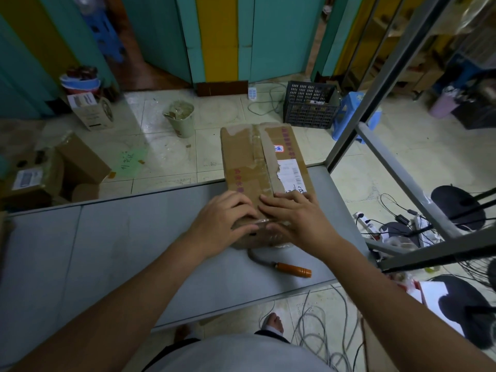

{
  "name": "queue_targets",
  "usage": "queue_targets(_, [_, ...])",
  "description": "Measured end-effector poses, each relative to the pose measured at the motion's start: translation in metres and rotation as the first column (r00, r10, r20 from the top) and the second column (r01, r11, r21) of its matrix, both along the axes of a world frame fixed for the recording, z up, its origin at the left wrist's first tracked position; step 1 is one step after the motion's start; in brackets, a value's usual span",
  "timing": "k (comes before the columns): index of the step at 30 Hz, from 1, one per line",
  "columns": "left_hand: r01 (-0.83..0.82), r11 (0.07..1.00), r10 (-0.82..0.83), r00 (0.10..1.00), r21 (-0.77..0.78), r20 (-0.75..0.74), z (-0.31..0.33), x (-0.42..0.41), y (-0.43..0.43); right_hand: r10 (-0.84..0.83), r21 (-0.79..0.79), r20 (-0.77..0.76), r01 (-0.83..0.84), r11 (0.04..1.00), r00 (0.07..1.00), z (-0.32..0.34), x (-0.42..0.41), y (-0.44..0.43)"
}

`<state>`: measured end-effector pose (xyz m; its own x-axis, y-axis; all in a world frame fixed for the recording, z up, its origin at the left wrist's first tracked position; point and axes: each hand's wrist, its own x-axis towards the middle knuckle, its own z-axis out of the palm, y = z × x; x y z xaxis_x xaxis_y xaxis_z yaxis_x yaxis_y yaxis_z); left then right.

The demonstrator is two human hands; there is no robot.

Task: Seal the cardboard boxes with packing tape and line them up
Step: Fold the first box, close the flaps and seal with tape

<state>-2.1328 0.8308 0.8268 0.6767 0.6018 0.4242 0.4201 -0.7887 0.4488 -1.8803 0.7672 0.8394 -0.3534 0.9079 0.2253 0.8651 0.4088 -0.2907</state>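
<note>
A long brown cardboard box (255, 159) lies on the grey table (120, 237), its far end reaching over the table's back edge. A torn white label sits on its right flap. Clear packing tape (261, 220) runs over the near end of the box. My left hand (224, 224) lies on that near end with fingers curved over the tape. My right hand (295, 218) presses flat beside it, fingers spread across the centre seam. A tape dispenser with an orange handle (294, 269) lies on the table just under the box's near end.
Other cardboard boxes (80, 162) stand on the floor at left, with a bin (181, 118) beyond the table. A black crate (310, 104) and a blue stool (351, 114) are at back right. A metal rack frame (397, 173) rises at right; cables cover the floor there.
</note>
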Motion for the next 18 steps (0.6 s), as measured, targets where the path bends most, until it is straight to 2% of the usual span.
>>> queue_targets(4, [0.016,0.988,-0.019,1.0,0.151,0.018,-0.017,-0.002,0.001,0.023,0.111,0.0,-0.023,0.994,1.0,-0.011,0.001,0.0])
queue_targets(7, [0.024,0.971,-0.03,0.999,0.238,0.023,-0.02,0.0,0.0,0.046,0.126,-0.037,-0.041,0.991,0.998,-0.01,0.004,0.001])
queue_targets(12, [0.079,0.991,-0.08,0.997,0.104,-0.001,-0.009,-0.012,0.0,0.103,0.012,-0.127,-0.103,0.995,0.986,0.001,0.028,-0.003])
queue_targets(18, [0.072,0.996,-0.071,0.997,0.049,-0.017,-0.002,-0.02,-0.002,0.01,0.032,-0.125,-0.006,0.999,0.992,0.001,0.068,-0.015])
